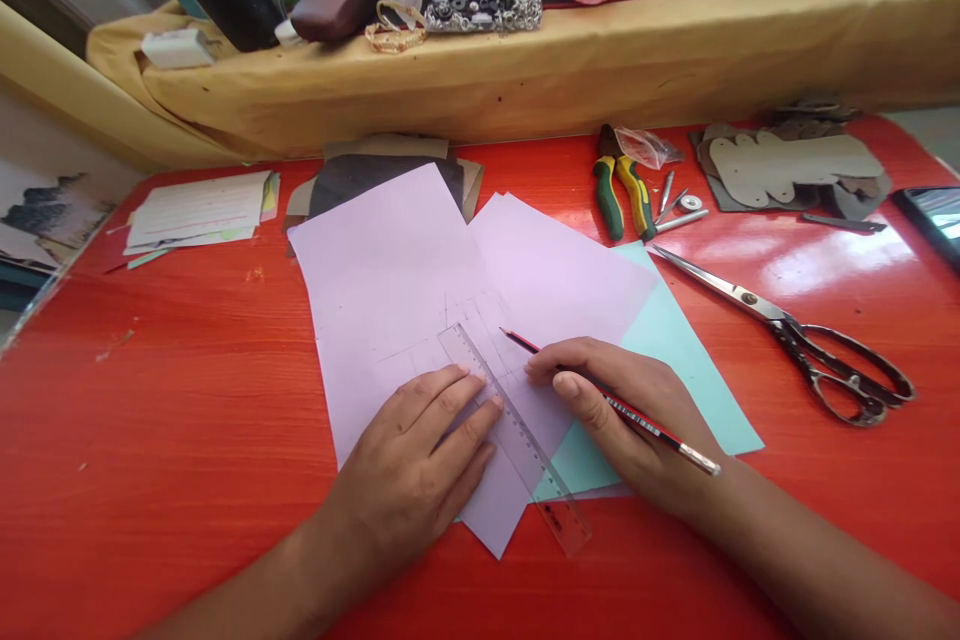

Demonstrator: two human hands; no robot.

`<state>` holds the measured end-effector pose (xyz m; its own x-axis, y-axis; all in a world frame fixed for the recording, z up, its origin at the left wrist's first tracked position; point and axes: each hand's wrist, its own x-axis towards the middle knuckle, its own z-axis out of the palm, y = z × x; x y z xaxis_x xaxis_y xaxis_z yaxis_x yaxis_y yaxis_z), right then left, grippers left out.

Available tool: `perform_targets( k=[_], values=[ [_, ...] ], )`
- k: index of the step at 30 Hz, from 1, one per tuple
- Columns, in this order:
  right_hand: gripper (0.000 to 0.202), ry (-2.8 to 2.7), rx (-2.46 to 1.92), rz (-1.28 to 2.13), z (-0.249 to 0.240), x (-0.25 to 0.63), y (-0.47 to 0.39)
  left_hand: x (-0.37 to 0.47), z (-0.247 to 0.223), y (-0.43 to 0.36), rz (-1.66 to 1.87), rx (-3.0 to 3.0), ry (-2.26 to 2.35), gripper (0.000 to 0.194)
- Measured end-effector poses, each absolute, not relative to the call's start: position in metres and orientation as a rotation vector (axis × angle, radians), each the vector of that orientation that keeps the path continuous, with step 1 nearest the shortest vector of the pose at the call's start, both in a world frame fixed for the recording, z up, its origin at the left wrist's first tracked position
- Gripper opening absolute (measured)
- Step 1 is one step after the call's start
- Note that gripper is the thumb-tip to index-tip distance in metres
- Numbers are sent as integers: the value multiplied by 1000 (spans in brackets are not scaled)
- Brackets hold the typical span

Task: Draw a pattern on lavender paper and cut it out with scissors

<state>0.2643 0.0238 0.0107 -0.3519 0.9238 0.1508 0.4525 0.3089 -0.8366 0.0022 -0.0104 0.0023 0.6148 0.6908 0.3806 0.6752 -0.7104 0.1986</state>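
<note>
lilac in the middle of the red table [187, 400]: shows faint pencil lines on a slanted lilac sheet [375, 270], overlapping a second lilac sheet [555, 250], with a mint-green sheet [690, 360] jutting out to the right beneath. rests the left hand [427, 450] flat and open on the lined sheet, with fingertips pressing on a clear ruler [517, 430], slanted from upper left to lower right, past the paper onto bare red at the near end. grips in the right hand [652, 395], between thumb and fingers, a red-and-black pencil [652, 428], with the sharp tip just beside the ruler; cannot tell whether touching paper. to the right, metal shears [757, 305], with blade tips by the mint-green sheet's top corner. farther back, pliers [636, 195] with green-and-yellow handles, near grey scraps [795, 165]. at far left, a stack of lined cards [199, 210].
</note>
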Motion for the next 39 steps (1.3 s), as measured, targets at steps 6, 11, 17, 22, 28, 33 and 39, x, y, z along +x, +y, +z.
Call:
perform_targets(
  k=[6,11,17,22,28,33,39],
  values=[
    [26,-1927,-1212,951,11,264,23,2,2,-11,671,2785,1176,26],
    [29,-1932,-1211,947,11,264,23,2,3,-11,664,2779,1174,27],
    [27,-1923,-1197,943,11,264,23,2,3,-11,667,2780,1174,26],
    [24,-1918,-1190,939,10,264,23,2,2,-11,674,2776,1169,27],
    [24,-1913,-1188,963,10,265,22,1,1,-11,663,2765,1166,27],
    [24,-1905,-1191,966,9,265,23,2,2,-11,671,2769,1163,27],
    [25,-1905,-1180,951,8,264,23,2,2,-11,682,2765,1160,27]
  ],
)
